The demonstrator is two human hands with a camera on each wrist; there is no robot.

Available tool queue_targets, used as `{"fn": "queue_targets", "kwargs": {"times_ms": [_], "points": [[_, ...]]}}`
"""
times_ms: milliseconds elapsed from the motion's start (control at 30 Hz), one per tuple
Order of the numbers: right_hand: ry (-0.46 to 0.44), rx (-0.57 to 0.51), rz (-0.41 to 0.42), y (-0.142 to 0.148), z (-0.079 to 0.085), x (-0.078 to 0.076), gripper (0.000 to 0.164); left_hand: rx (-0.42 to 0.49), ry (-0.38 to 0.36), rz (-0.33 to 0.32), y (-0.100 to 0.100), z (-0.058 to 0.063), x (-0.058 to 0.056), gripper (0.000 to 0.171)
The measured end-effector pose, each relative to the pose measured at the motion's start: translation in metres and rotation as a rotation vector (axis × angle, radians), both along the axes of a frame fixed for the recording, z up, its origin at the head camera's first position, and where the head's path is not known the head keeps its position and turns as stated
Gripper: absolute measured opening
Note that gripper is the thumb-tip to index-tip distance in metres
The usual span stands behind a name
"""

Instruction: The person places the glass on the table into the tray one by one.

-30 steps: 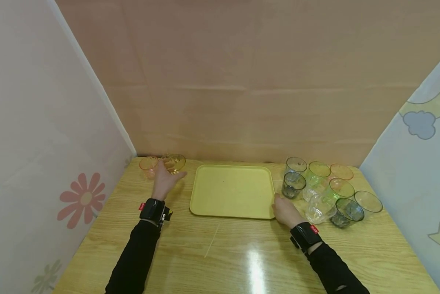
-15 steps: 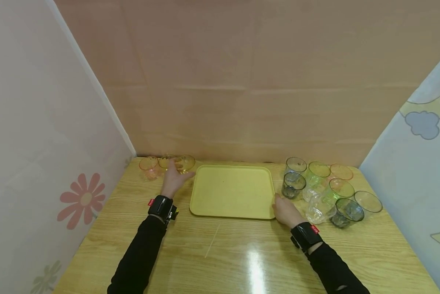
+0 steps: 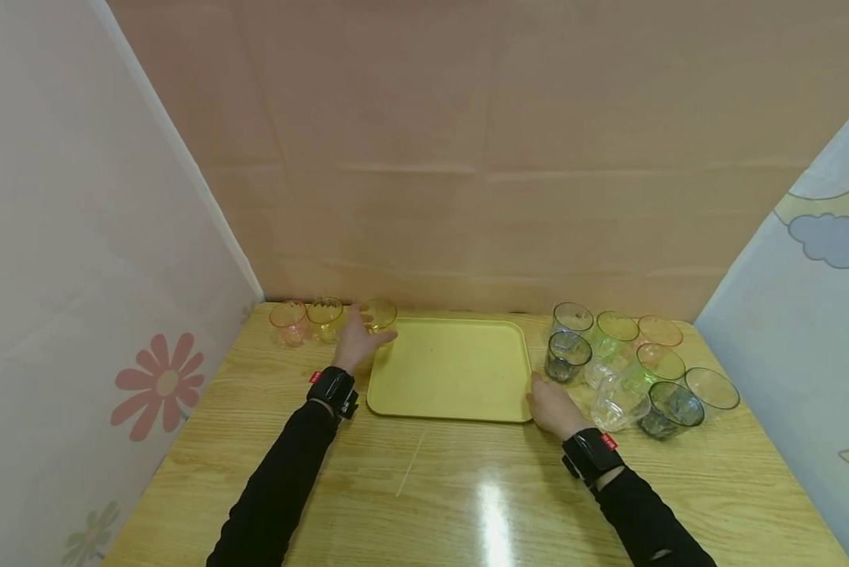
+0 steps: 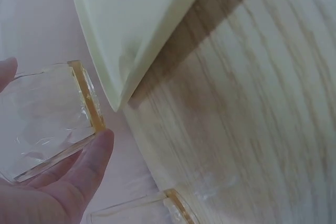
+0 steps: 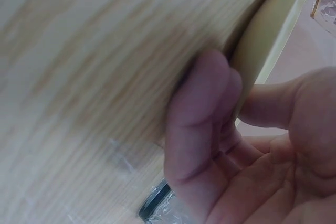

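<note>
My left hand grips a clear glass with an amber rim by the back left corner of the yellow tray. In the left wrist view, fingers and thumb curl round this glass, close to the tray's corner. My right hand holds the tray's right edge near its front corner. Seen from the right wrist, the thumb and curled fingers pinch the tray's rim between them. Left of my left hand stand a yellow-rimmed glass and a pink glass.
To the right of the tray, several glasses in grey, green, pink and clear stand close together near my right hand. A brown backdrop rises at the wooden table's back edge, with pale walls at both sides.
My left hand has carried the amber-rimmed glass rightward, away from the yellow and pink glasses, to the tray's back left corner. The right hand keeps its hold on the tray.
</note>
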State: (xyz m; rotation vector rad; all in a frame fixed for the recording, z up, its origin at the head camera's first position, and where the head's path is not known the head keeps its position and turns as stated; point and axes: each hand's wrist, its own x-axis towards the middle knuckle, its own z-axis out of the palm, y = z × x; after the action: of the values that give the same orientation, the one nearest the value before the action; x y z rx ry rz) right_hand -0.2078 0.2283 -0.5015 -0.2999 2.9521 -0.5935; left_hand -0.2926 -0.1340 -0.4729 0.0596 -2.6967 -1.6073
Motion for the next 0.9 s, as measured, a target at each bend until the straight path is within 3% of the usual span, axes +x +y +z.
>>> {"fn": "queue_targets", "kwargs": {"times_ms": [300, 533, 900], "points": [[0.014, 0.001, 0.002, 0.001, -0.001, 0.0, 0.04, -0.037, 0.035, -0.024, 0.011, -0.005, -0.012, 0.096], [0.033, 0.009, 0.015, 0.002, -0.002, 0.001, 0.034, -0.124, -0.003, -0.025, 0.019, -0.013, -0.021, 0.091], [0.034, -0.005, 0.028, 0.004, -0.003, 0.001, 0.036, -0.149, -0.003, -0.065, 0.024, -0.009, -0.026, 0.092]]}}
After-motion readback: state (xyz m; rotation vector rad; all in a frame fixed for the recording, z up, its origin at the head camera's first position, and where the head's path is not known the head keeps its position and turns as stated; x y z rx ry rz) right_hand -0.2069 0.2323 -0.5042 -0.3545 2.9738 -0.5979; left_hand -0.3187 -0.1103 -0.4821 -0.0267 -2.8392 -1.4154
